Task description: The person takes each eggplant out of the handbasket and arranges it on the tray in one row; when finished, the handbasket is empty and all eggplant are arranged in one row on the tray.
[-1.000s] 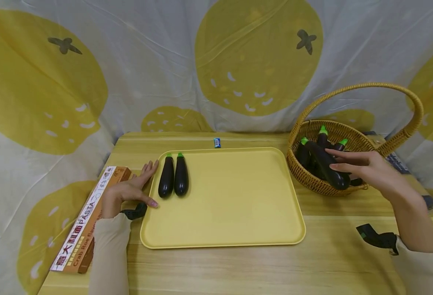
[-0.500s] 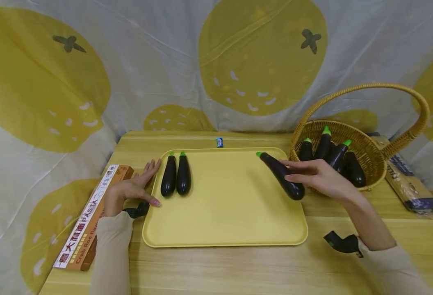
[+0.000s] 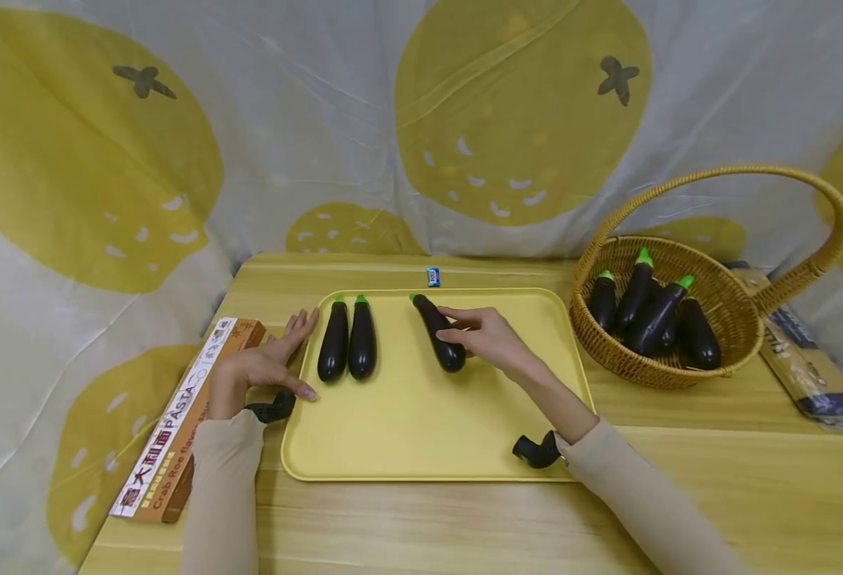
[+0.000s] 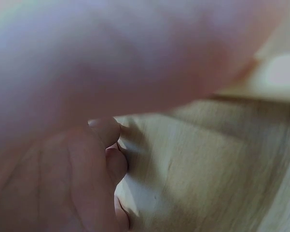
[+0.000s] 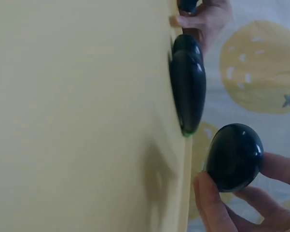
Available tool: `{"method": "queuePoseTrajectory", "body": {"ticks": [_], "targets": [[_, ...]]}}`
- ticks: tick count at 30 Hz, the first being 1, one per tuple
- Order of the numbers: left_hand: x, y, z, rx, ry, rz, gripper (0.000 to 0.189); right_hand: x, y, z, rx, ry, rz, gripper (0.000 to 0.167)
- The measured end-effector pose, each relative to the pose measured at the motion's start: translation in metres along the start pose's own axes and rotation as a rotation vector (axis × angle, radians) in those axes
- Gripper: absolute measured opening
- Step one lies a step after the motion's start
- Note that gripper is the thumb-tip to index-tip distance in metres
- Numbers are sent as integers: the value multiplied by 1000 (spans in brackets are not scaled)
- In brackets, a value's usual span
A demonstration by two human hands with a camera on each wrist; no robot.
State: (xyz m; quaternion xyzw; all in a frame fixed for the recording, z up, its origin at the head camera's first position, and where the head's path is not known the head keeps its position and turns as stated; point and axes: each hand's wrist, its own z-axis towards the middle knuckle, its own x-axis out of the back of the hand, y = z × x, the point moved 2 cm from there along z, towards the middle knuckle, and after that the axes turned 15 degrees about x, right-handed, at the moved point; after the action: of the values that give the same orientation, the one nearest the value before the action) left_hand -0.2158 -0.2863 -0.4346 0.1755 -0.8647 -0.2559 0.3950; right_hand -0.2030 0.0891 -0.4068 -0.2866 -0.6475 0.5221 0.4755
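My right hand pinches a dark eggplant between thumb and fingers over the middle of the yellow tray. In the right wrist view that eggplant shows its round end, and its shadow falls on the tray apart from it. Two more eggplants lie side by side at the tray's left, green stems toward the back. My left hand rests at the tray's left edge with fingers spread and thumb on the rim. The left wrist view shows mostly blurred palm and curved fingertips near the wooden table.
A wicker basket with a tall handle holds several eggplants at the back right. Beside it lies a plastic-wrapped package. A pasta box lies left of the tray, and a small blue packet sits behind it.
My right hand has carried the eggplant left from the basket, across the tray's right side to its middle. My left hand has stayed at the tray's edge.
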Motion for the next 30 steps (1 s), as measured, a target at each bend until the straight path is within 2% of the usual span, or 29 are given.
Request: {"method": "queuePoseTrajectory", "body": {"ticks": [5,11,24,30], "targets": [[0,0,3,1,0,-3,148,-26,1,18,-8,30,-4,52],[0,0,2,1,0,-2,148,-45,2,32,-8,52,-71,51],[0,1,-1,7,-15,-31,147,-66,2,43,57,95,-169,52],[-1,3,-2,5,-10,-26,147,-70,0,43,81,72,-209,54]]}}
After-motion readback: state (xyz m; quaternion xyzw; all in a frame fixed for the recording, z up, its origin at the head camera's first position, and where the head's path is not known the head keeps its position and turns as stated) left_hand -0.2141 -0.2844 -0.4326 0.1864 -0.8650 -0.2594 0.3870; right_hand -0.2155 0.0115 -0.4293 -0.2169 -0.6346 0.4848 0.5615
